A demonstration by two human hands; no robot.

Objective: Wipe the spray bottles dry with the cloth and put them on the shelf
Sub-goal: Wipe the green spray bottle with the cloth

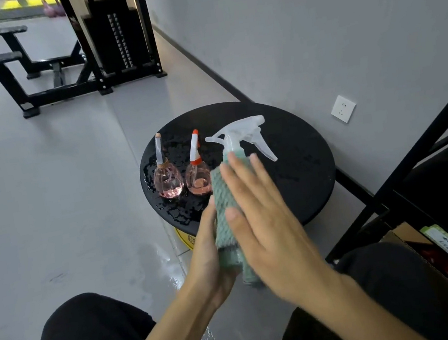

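Note:
A green spray bottle with a clear white trigger head (pixel 244 135) is wrapped in a light green cloth (pixel 222 196). My left hand (pixel 209 255) grips the cloth-wrapped bottle from below and the left. My right hand (pixel 264 221) lies flat on the cloth with straight fingers. The bottle's body is hidden by the cloth and my hands. Two small pink bottles stand on the wet round black table (pixel 302 164): one with a clear and tan nozzle (pixel 167 178), one with a white and orange nozzle (pixel 198 173).
A black metal shelf frame (pixel 407 172) stands at the right, with a cardboard box (pixel 407 233) low down. A wall socket (pixel 343 108) is on the grey wall. A black gym machine (pixel 112 41) stands at the back. Water lies on the floor (pixel 170 266). My knees are at the bottom.

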